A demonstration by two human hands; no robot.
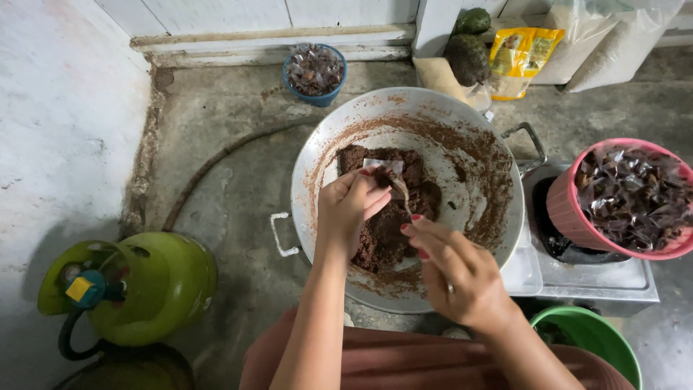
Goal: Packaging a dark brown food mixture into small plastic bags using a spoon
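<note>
Left hand [350, 206]: pinched on a small clear wrapper [382, 167] above the brown paste [386, 217].
Right hand [458, 271]: fingers closed around a spoon [403, 193], tip at the wrapper.
Paste: in the wide pan [433, 108], beneath both hands.

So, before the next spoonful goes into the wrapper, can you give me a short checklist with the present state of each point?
1. Left hand holds the small clear wrapper over the pan: ok.
2. Right hand holds the spoon: ok.
3. Brown paste left in pan: ok.
4. Wrapper mouth open: cannot tell.
5. Pink basket of wrapped pieces near right hand: ok.
</note>
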